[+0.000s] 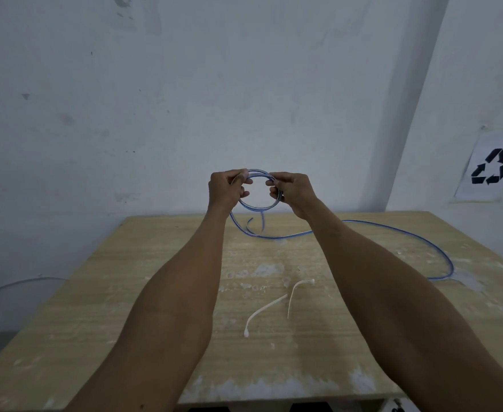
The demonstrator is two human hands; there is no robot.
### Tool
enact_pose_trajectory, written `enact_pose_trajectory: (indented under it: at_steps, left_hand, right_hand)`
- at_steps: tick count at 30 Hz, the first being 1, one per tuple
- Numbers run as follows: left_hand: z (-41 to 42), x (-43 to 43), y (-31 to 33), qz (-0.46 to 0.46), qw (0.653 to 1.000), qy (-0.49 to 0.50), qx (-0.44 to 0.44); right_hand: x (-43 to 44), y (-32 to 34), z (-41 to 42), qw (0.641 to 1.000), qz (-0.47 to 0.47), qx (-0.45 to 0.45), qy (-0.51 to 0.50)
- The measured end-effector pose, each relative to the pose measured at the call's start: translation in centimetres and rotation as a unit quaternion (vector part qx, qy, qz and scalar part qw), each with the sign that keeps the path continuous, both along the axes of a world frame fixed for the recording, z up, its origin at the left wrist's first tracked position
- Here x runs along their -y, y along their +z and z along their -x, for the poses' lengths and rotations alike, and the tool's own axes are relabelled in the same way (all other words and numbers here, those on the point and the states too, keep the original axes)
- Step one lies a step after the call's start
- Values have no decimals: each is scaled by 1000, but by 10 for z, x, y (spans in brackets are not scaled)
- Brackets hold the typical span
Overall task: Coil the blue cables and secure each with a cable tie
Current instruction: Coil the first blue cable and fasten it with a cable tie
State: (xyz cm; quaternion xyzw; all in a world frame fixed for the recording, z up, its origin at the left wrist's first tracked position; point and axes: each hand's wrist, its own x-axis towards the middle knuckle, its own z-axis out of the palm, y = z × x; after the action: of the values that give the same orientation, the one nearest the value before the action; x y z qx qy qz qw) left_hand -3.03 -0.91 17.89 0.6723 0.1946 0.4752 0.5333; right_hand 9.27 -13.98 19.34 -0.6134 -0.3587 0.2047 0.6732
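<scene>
Beside a recycling-arrows sign (489,168), left hand (226,189) and right hand (294,191) pinch the coil (257,207) above two ties (264,311) on the table (155,292).

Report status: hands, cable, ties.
Left hand and right hand grip blue cable coil above table. Loose tail trails right. Two cable ties lie unused. Nothing blocking.

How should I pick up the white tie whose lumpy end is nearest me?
Pinch the tie at the middle of its strap, coming straight down from above, with fingers on its two thin edges. It lies flat and curved on the table, so there is probably no gap to reach under. Keep the grip away from its far tip, where the other tie lies close.
</scene>
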Motion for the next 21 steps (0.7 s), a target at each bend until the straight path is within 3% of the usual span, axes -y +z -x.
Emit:
enact_pose_trajectory:
  at_steps: [7, 13, 15, 17, 19, 21]
  left_hand:
    - [-2, -6, -2, 122, 991, -53, -6]
    - [-6, -5, 1, 233, 959, -88, 134]
    - [-8, -7, 0, 238, 955, -63, 167]
    - [-10, -8, 1, 237, 951, -33, 195]
    - [-12, -8, 0, 233, 949, -8, 211]
    - [-14, -7, -1, 232, 948, 2, 218]
  right_hand:
    - [-4, -8, -1, 1000, -8, 12, -2]
    - [-3, -19, -1, 999, 15, 4, -39]
    - [-6, -23, -2, 993, 52, 19, -108]
    - [-5, -27, -2, 966, 153, 30, -206]
    - [0, -25, 5, 955, 241, -88, -149]
    - [4, -21, 13, 927, 209, -311, 20]
